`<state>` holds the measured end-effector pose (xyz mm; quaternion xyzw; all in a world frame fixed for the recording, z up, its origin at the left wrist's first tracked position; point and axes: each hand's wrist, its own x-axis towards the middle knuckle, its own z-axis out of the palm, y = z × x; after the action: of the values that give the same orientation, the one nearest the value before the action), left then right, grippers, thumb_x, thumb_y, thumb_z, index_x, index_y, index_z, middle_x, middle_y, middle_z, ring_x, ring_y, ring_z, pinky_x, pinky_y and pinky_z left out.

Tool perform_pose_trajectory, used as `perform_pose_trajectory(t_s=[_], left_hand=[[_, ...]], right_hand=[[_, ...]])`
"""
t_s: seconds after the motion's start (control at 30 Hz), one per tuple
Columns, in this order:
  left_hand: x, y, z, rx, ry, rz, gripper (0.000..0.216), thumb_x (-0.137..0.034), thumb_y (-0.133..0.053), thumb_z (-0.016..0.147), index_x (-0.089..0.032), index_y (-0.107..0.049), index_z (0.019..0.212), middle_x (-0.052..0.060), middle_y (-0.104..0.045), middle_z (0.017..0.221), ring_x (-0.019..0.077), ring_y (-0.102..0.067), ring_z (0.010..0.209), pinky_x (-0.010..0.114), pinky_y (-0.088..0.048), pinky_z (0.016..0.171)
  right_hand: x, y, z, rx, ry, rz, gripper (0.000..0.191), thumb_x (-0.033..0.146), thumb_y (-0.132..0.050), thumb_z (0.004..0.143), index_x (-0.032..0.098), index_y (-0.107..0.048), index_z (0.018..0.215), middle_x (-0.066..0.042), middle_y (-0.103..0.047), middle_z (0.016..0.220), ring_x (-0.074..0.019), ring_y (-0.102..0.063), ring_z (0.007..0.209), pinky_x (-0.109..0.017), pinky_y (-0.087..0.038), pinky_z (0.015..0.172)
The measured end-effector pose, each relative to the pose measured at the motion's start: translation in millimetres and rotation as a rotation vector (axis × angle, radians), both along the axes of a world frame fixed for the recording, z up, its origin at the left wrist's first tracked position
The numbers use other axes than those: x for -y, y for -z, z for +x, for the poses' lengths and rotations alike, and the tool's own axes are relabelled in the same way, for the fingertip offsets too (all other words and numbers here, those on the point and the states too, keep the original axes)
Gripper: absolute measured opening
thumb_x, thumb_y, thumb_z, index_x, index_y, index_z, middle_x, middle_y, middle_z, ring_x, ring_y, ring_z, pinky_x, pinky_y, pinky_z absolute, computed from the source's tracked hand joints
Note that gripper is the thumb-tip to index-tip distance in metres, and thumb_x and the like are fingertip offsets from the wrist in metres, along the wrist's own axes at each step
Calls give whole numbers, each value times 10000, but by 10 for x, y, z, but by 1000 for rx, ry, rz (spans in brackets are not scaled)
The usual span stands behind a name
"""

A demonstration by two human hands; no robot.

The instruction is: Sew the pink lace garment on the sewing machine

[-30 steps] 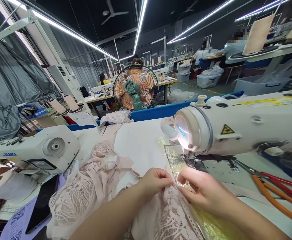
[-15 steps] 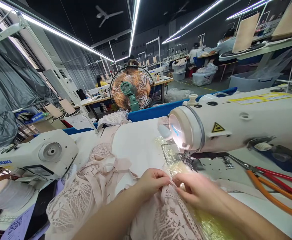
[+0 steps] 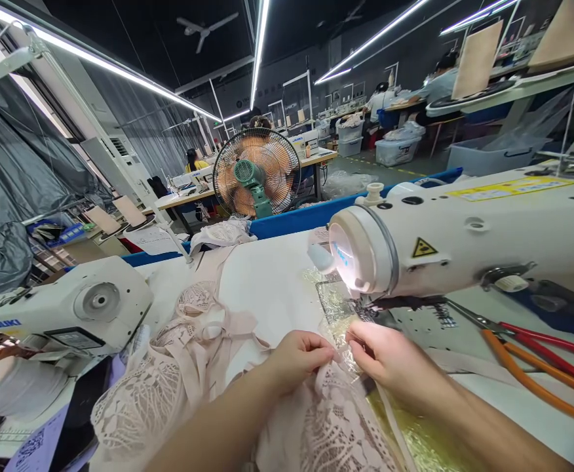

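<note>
My left hand [image 3: 299, 359] and my right hand [image 3: 390, 359] are both pinched on the top edge of a pale pink lace garment [image 3: 326, 426] just in front of the needle area of a white sewing machine [image 3: 464, 236]. The fingertips of the two hands nearly meet. More of the lace garment [image 3: 169, 380] with pink straps lies bunched to the left on the white table [image 3: 272, 282]. A shiny yellowish clear sheet [image 3: 415, 446] lies under the fabric below my right hand.
A second white sewing machine [image 3: 71, 308] stands at the left, with a roll of white tape [image 3: 16, 387] and a dark phone [image 3: 80, 406] beside it. Orange and red-handled tools [image 3: 537, 367] lie at the right. A floor fan [image 3: 256, 174] and seated workers fill the background.
My right hand has moved slightly up and left, closer to the left hand at the fabric edge. The camera has tilted a little; the hands keep their pinch on the lace.
</note>
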<state>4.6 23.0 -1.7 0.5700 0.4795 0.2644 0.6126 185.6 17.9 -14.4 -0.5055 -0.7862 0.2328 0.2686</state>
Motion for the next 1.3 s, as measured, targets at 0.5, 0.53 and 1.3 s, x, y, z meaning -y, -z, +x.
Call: perform_pose_trajectory(t_s=[0.5,0.53,1.3], left_hand=[[16,-11,19,12,27,38,147,-282,-582,651,-139,-548,649,-23,-463,587,96,-377,578,233,-270,557],[17,-10,19,26,38,39,159,-291,-593,651,-140,-544,650,-18,-477,599,96,-384,582,232,-273,560],[14,46,49,81,-53,49,104,-229,-587,618,-145,-526,614,-15,-520,577,87,-443,550,213,-318,540]], right_hand=[[44,-10,-15,63,-138,37,202,201,-365,834,199,-504,688,-4,-530,648,-171,-493,609,-264,-344,540],[43,-11,-17,56,-137,38,205,206,-360,838,199,-484,674,-1,-514,634,-167,-480,597,-260,-339,532],[50,80,-87,13,-108,105,162,254,-394,826,212,-445,678,-3,-528,619,-156,-459,557,-251,-306,499]])
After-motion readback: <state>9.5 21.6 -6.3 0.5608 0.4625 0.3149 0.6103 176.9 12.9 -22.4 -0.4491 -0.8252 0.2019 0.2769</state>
